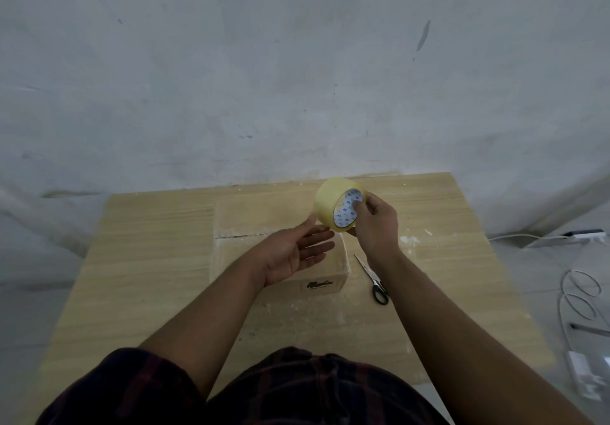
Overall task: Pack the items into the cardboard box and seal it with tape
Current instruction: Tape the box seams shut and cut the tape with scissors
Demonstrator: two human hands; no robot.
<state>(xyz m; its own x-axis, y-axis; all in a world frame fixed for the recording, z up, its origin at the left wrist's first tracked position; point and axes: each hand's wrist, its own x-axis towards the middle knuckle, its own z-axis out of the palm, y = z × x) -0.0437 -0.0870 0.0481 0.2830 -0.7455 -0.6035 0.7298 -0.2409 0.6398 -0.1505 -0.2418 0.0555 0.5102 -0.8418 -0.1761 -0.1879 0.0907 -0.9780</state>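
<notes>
Tape roll (325, 200), a glossy yellowish ring (printed core), sits in the right hand (376, 226) grip; left hand (293, 253) grip wide, fingers straight, hiding part of the cardboard box (237, 213).

Dressed in a dark checked cloth garment (313, 391), almost black, crossed by dull red stripes forming a wide grid. Visible only along the bottom edge of the view, with soft folds in the middle and the pattern hard to read in the dim light. At the left side, a sleeve of the same checked cloth (122, 388), loose and rounded, ending about the elbow. Below it, the left forearm bare down to the wrist. Right arm bare along all of its visible length, up to the corner of the view. Left hand (290, 256) and right hand (373, 226) bare as well, fingers uncovered.
</notes>
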